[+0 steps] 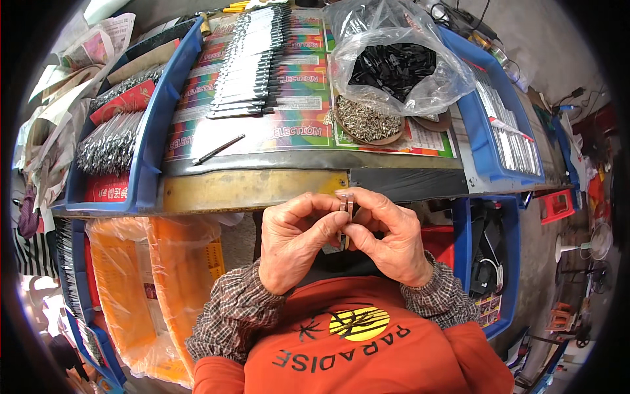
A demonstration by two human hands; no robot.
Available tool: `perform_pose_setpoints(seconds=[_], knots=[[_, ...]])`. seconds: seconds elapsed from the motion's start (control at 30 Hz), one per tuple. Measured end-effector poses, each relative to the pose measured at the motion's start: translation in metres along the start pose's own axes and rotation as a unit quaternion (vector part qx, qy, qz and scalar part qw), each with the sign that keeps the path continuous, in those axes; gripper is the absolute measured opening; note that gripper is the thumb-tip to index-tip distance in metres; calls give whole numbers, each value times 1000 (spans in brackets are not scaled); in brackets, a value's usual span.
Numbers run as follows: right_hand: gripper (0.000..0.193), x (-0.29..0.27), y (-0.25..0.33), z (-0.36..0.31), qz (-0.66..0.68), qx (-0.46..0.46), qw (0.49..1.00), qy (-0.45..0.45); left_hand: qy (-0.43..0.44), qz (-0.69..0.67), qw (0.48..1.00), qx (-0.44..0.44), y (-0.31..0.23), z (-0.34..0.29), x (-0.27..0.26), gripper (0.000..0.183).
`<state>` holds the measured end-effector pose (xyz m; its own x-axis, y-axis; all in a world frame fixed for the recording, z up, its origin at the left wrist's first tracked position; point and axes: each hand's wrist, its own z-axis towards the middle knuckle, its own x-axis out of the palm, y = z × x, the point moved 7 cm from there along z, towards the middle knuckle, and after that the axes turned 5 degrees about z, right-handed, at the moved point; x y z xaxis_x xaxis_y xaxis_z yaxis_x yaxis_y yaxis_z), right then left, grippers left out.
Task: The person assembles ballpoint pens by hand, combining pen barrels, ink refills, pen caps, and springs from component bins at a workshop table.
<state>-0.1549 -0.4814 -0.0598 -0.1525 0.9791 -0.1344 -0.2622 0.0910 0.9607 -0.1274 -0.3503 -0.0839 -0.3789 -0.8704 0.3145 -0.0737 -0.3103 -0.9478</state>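
Note:
My left hand (295, 240) and my right hand (387, 240) meet close to my chest, below the workbench's front edge. Both pinch one narrow metal strip (348, 203) that stands upright between the fingertips; its lower part is hidden behind my fingers. On the bench top lies a long row of overlapping metal strips (252, 62). A single dark strip (218, 149) lies loose nearer to me. A round dish of small silvery parts (367, 121) sits ahead of my right hand, beside a clear plastic bag of small black parts (394, 62).
A blue tray (147, 141) at the left holds bundles of metal pieces (108, 144). Another blue tray (489, 141) at the right holds flat silvery pieces. Orange bins wrapped in plastic (164, 289) stand below left. A brass-coloured bar (252, 189) edges the bench front.

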Motion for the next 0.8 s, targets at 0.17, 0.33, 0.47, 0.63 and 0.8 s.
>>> perform_pose_setpoints(seconds=[0.17,0.33,0.47,0.63,0.8], knots=[[43,2,1,0,7,0,1000,-4,3,-19,1000,5,2,-1,0,12],[43,2,1,-1,-3,19,1000,1,0,-34,999,7,2,-1,1,12],[42,3,-3,-2,14,24,1000,1,-7,-33,999,1,6,-1,0,11],[42,3,-2,-2,22,28,999,-7,-15,-34,999,12,7,-1,0,12],[43,3,0,0,7,23,1000,-3,-11,-49,999,-5,12,1,0,13]])
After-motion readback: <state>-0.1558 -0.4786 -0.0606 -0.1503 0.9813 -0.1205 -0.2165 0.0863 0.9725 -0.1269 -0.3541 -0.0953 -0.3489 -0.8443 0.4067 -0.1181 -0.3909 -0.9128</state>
